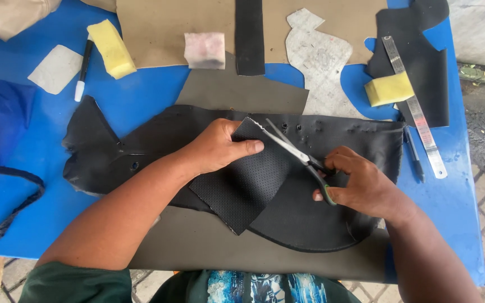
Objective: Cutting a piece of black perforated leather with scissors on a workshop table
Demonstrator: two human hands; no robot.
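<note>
Both forearms reach in over a blue table (141, 95) — left hand (217, 148) pinches a perforated black leather piece (242, 185), thumb on top, while right hand (360, 185) has its fingers through scissors (298, 157), blades parted at the piece's top edge.

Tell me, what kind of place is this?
Probably a small craft workbench, maybe outdoors. The right hand cuts black perforated material with scissors, and a metal ruler and paper pattern lie on the blue table.

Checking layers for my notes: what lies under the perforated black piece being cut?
Under the perforated black piece lies a larger black sheet on grey board. Anything directly beneath is covered.
</note>
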